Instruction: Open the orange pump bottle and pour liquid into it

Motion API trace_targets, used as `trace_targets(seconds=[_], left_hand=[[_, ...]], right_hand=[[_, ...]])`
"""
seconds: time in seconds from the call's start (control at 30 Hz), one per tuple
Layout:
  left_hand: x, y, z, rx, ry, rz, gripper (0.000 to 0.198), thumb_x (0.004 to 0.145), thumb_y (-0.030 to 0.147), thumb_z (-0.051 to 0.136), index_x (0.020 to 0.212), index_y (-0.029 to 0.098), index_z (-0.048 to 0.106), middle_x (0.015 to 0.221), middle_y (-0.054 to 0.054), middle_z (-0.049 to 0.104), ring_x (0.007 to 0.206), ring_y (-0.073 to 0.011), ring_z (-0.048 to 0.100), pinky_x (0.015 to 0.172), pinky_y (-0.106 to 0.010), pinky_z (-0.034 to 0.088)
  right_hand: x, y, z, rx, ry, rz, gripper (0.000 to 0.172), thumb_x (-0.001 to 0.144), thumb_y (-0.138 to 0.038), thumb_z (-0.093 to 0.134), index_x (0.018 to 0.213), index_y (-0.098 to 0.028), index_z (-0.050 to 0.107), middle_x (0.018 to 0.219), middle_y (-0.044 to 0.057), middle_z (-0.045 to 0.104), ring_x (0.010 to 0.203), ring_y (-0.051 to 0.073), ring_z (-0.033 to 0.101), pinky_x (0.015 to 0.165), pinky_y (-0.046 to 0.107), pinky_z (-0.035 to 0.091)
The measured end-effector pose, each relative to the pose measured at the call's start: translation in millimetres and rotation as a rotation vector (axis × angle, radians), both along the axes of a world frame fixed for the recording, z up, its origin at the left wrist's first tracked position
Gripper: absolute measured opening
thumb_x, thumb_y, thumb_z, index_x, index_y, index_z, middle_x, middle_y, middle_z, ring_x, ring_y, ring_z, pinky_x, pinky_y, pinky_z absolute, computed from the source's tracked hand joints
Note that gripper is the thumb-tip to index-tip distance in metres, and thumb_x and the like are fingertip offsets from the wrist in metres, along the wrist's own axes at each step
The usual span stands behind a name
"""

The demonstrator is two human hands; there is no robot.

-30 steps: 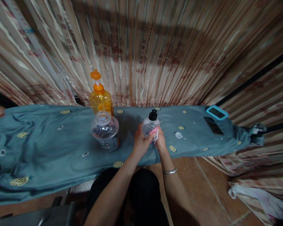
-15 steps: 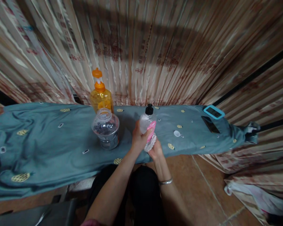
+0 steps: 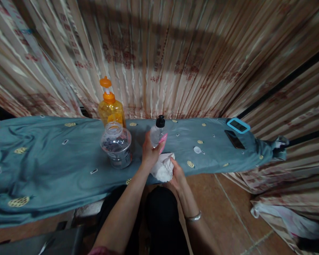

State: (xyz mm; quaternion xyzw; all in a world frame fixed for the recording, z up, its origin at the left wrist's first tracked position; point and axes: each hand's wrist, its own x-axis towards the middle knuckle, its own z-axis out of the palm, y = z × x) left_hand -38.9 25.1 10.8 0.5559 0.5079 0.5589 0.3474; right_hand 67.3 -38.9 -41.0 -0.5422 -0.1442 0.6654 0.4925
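My left hand is wrapped round a small clear bottle with a black cap and a pink label, holding it upright over the table's front edge. My right hand sits just below and to the right of it, closed on a crumpled white cloth that lies against the bottle's base. A silver bangle is on my right wrist.
A teal patterned cloth covers the long table. A clear wide-mouth jar and an orange pump bottle stand left of my hands. A small white cap, a dark phone and a blue-framed device lie to the right. Curtains hang behind.
The white cloth has come down from the bottle's side to under its base, with my right hand lower. The bottle has shifted slightly left and turned in my left hand.
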Motion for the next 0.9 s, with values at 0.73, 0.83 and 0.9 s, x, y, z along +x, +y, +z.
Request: trace_targets(seconds=[0.73, 0.83, 0.9], left_hand=[[11, 4, 0.0, -0.038, 0.030, -0.077, 0.048, 0.069, 0.022, 0.071, 0.114, 0.020, 0.053, 0.105, -0.003, 0.068, 0.095, -0.0208, 0.066, 0.086, -0.033, 0.050], [13, 3, 0.4, -0.048, 0.045, -0.122, 0.046, 0.071, 0.024, 0.070, 0.114, 0.020, 0.054, 0.107, -0.004, 0.068, 0.098, -0.0218, 0.065, 0.089, -0.035, 0.050], [15, 3, 0.1, -0.067, 0.048, -0.157, 0.048, 0.072, 0.024, 0.069, 0.118, 0.020, 0.053, 0.112, -0.006, 0.067, 0.103, -0.0230, 0.064, 0.092, -0.037, 0.049]], right_hand=[[0, 39, 42.5, 0.533, -1.104, 0.175, 0.086, 0.070, -0.031, 0.063, 0.144, -0.020, 0.020, 0.116, 0.010, 0.062, 0.098, 0.024, 0.063, 0.089, 0.042, 0.048], [2, 44, 42.1, 0.526, -1.126, 0.115, 0.058, 0.078, -0.036, 0.062, 0.128, -0.019, 0.041, 0.099, 0.005, 0.063, 0.085, 0.017, 0.061, 0.081, 0.039, 0.050], [6, 48, 41.4, 0.523, -1.139, 0.090, 0.046, 0.080, -0.041, 0.062, 0.118, -0.018, 0.048, 0.094, 0.003, 0.061, 0.083, 0.014, 0.059, 0.079, 0.036, 0.050]])
